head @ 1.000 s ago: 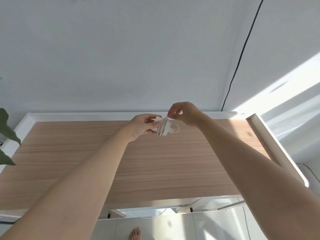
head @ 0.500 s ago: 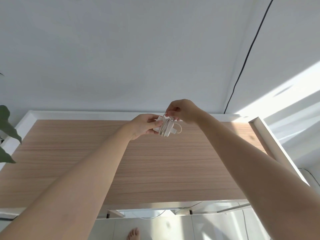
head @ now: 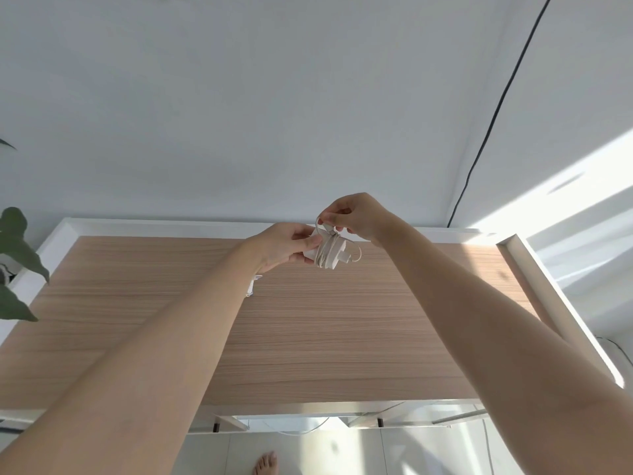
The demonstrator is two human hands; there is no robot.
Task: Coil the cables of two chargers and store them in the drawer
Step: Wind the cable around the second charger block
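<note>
My white plastic charger block [head: 327, 253] wears its white cable; beneath it, the light-brown, finely streaked wood-grain desktop [head: 342, 337] has a white raised border.

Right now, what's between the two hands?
Head view: the white charger with its cable wound around it. The left hand grips its body; the right hand pinches the loose cable end above it.

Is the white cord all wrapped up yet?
Almost: the cord circles the charger; the right hand pinches its loose end.
</note>
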